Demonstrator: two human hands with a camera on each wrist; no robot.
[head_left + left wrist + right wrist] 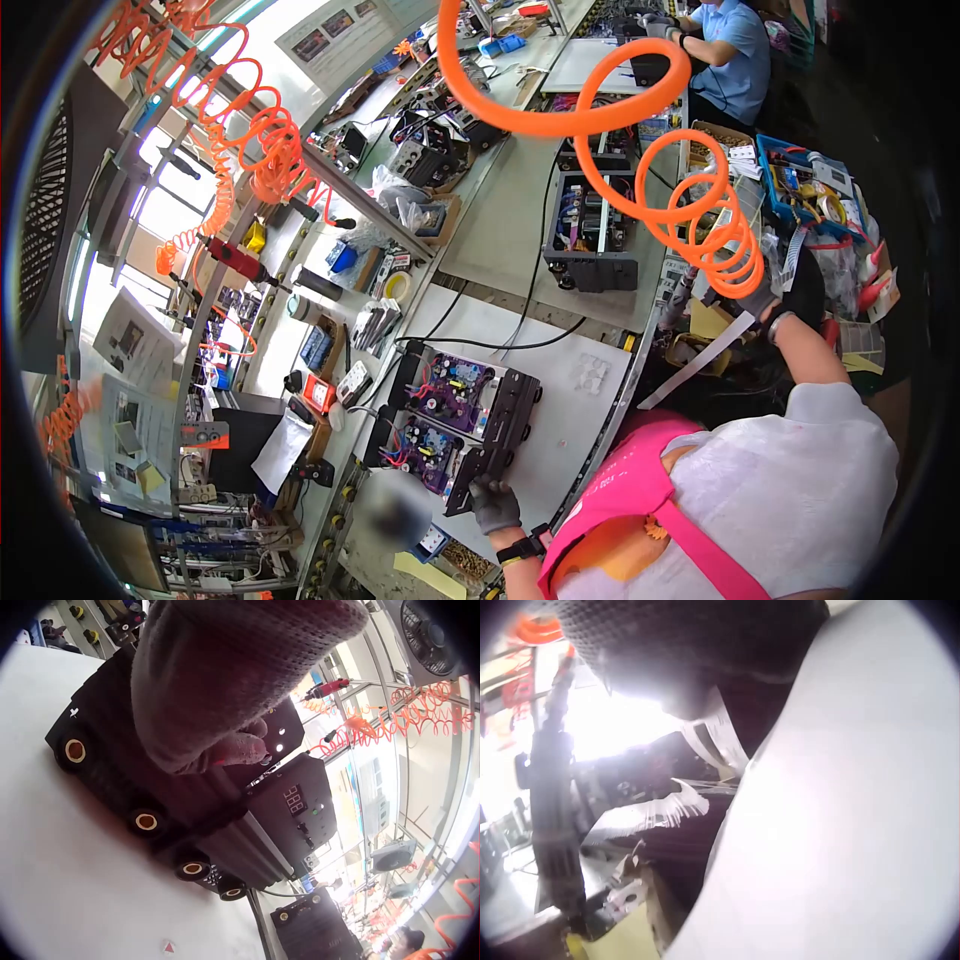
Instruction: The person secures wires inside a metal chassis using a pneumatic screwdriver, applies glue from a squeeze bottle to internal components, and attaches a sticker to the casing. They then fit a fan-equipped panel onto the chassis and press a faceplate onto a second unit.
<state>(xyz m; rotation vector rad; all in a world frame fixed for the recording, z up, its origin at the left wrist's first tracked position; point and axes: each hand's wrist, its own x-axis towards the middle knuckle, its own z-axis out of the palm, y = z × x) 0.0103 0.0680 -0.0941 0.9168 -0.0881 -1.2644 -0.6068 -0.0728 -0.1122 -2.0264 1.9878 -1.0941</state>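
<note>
Two open black cases (512, 402) with purple circuit boards (432, 452) stand side by side on the white work surface. My left hand (495, 505), in a grey glove, grips the near corner of the closer one. In the left wrist view, fingers of that hand (217, 682) curl over the case edge beside a panel with a digital display (295, 799); round feet (146, 821) line the side. Off to the right, my gloved right hand (762, 300) holds a long white paper strip (700, 360), partly hidden by the orange coiled hose (735, 265).
Another open black unit (595, 235) stands farther along the bench. A black cable (500, 346) crosses the surface. A blue bin (790, 165) of supplies is at the right. A red power screwdriver (238, 260) hangs at the left. A person in blue (735, 50) works at the back.
</note>
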